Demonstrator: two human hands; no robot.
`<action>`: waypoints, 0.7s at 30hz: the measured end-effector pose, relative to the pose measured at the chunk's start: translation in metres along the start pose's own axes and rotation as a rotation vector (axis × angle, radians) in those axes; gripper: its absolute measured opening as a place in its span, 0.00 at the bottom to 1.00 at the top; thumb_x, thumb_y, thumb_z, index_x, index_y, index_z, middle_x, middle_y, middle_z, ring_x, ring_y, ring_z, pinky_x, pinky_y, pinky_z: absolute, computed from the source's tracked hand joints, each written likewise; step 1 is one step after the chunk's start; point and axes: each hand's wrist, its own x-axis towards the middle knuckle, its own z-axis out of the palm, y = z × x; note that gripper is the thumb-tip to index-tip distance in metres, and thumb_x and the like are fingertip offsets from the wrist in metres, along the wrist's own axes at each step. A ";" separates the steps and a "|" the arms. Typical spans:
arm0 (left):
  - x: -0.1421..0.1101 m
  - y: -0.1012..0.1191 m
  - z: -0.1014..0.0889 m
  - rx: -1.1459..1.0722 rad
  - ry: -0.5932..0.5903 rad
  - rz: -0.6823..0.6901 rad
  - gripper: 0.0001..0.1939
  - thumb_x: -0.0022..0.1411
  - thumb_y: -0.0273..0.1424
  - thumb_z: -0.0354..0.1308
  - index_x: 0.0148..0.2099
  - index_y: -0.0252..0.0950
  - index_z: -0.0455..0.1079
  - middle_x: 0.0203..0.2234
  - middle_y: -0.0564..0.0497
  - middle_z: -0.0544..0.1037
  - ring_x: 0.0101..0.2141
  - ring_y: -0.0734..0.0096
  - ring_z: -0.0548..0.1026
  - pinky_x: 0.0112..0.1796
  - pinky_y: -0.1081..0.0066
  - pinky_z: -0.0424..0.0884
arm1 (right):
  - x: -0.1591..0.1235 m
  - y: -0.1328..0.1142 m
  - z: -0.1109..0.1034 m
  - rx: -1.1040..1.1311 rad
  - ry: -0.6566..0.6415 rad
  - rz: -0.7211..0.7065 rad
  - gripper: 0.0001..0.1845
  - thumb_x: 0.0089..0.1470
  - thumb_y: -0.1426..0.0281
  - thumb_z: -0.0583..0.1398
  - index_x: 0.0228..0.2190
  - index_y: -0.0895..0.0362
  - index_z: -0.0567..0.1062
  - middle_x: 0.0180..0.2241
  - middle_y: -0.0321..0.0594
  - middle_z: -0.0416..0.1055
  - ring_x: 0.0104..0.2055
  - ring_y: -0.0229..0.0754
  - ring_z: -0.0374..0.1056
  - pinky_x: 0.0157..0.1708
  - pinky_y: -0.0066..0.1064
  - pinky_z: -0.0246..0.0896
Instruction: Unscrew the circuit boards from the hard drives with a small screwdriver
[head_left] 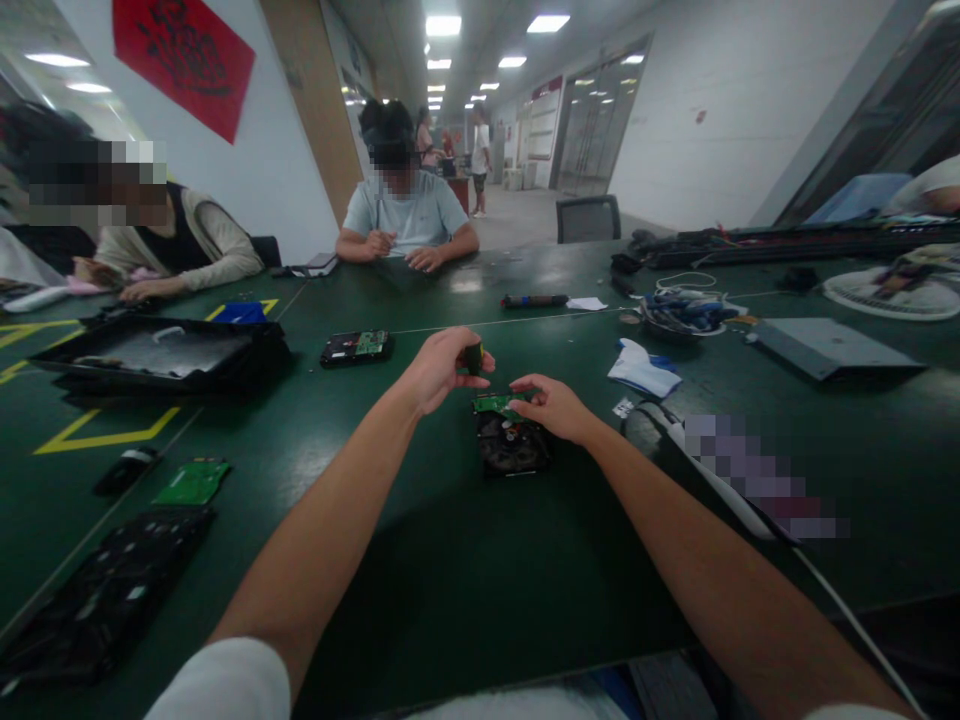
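Observation:
A black hard drive [512,445] lies on the dark green table [450,560] in front of me, with a green circuit board [493,403] at its far edge. My left hand [441,367] hovers just above it, fingers closed round the dark handle of a small tool [474,357]. My right hand [550,405] rests on the far right corner of the drive, its fingers pinching the edge of the green board.
Another drive with a green board [357,347] lies further left. A loose green board [193,482], a black tray [161,356] and a dark panel [105,595] are on the left. White cloth [643,368], a bowl of cables [686,310] and a grey box [825,345] sit right. Two people sit opposite.

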 end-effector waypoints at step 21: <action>0.003 0.001 -0.005 0.061 0.070 0.036 0.10 0.58 0.35 0.57 0.34 0.32 0.74 0.28 0.46 0.75 0.30 0.68 0.73 0.25 0.73 0.71 | -0.002 -0.003 -0.002 -0.033 -0.007 0.030 0.27 0.54 0.54 0.66 0.49 0.58 0.77 0.28 0.36 0.72 0.27 0.39 0.63 0.29 0.32 0.57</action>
